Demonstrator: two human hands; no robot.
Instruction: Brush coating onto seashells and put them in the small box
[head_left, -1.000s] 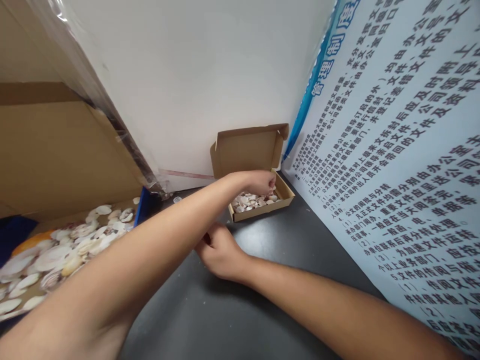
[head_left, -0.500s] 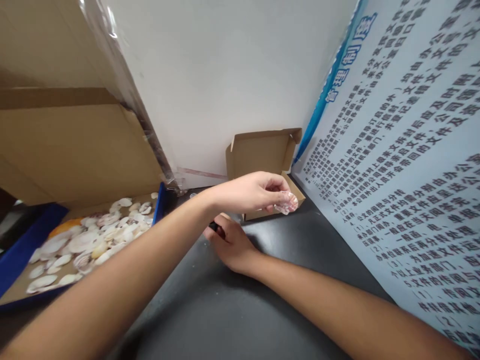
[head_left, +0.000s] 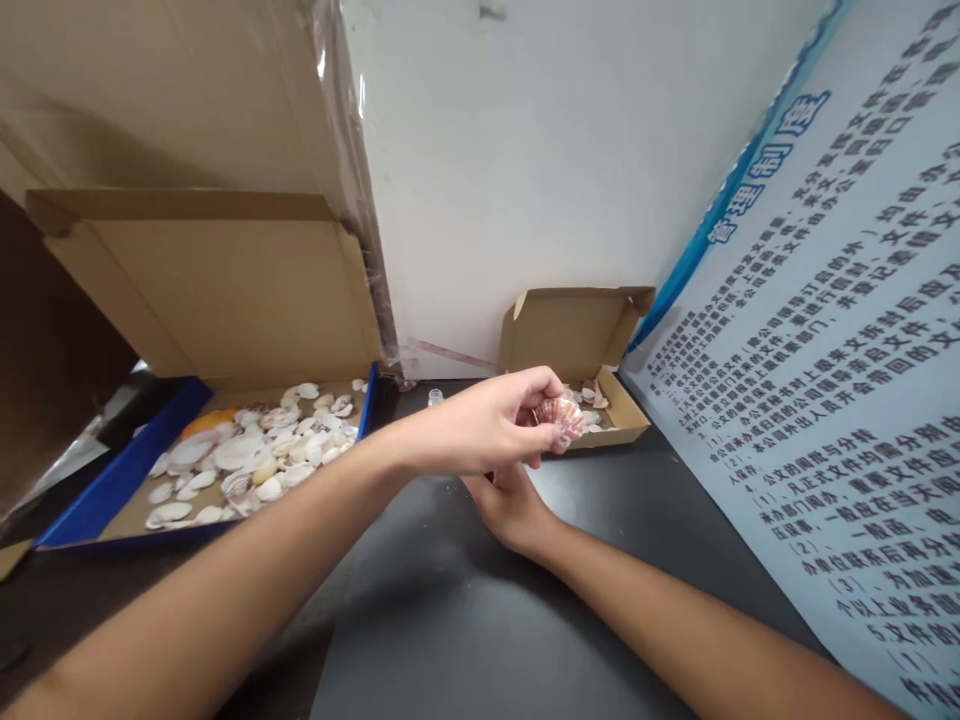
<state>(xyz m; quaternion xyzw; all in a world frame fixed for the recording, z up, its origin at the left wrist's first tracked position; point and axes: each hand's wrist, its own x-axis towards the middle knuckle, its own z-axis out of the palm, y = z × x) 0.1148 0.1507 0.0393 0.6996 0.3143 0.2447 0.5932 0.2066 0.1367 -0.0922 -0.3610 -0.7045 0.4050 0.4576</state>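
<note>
And the left hand (head_left: 480, 425) is gripping the ribbed shell (head_left: 564, 418) by its side, hovering toward the worktop's (head_left: 480, 620) far edge, before the small box (head_left: 628, 408); it's looking light, stiff, chippable, rim favouring gentle fingertips; the right hand's (head_left: 521, 515) grip is hiding, state unclear

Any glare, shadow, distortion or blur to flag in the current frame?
Head view: bright glare streaks on the clear plastic; pale sheen and soft shadows on the dark table; poster characters stretched toward the right edge, some smeared; the shell's stripes readable.
</note>
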